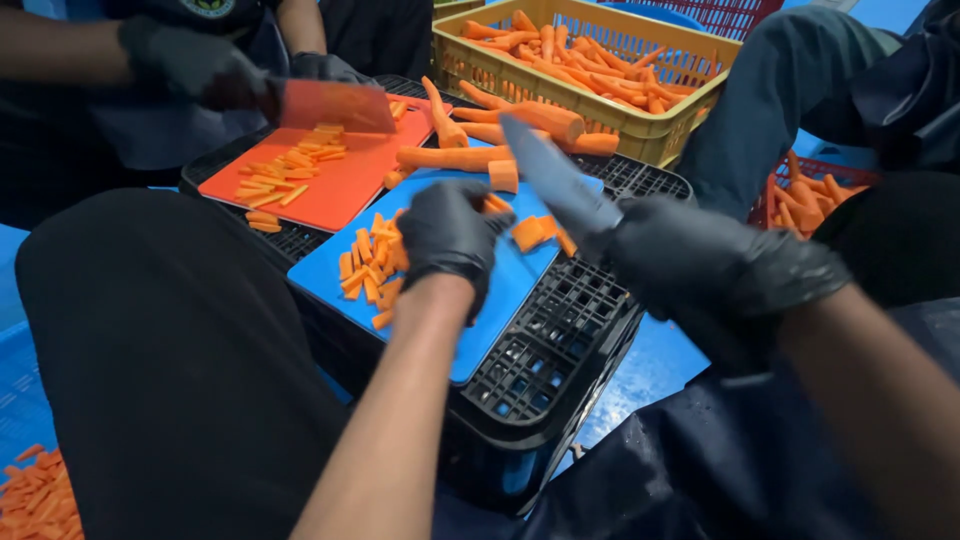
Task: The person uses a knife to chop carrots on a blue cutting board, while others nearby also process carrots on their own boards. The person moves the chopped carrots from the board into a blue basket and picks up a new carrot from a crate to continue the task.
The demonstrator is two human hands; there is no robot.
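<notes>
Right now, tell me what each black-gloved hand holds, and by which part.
Right hand: long steel-bladed knife, by its handle. Left hand: rests on cut orange carrot sticks; no clear grip.

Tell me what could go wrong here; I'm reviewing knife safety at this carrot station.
1. The right hand holds the knife raised, blade angled over the left hand on the blue cutting board; a slip might nick the glove.
2. That board overhangs the black crate and could tip.
3. A co-worker's cleaver works close by on the red cutting board; reaching hands may cross.
</notes>
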